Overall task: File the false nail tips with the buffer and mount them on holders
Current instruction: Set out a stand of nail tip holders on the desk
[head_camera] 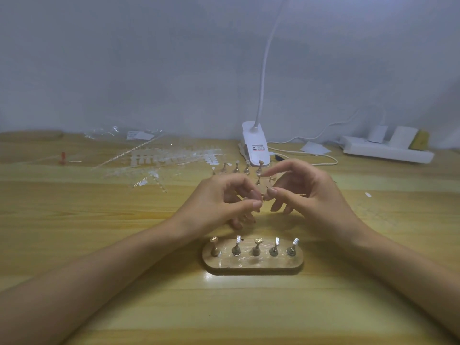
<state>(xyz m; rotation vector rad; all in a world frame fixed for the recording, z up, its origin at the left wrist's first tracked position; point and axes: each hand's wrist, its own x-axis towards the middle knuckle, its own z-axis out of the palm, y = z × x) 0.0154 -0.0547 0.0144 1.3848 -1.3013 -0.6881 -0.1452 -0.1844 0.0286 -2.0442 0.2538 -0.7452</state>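
Your left hand (219, 202) and right hand (306, 192) pinch narrowly, what they hold is unclear; press gently, holder base (252, 266) at 6 o'clock.

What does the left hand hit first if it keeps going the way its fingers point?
Likely the right hand: the left hand points rightward at its thumb, and the two are nearly touching, though depth is unclear.
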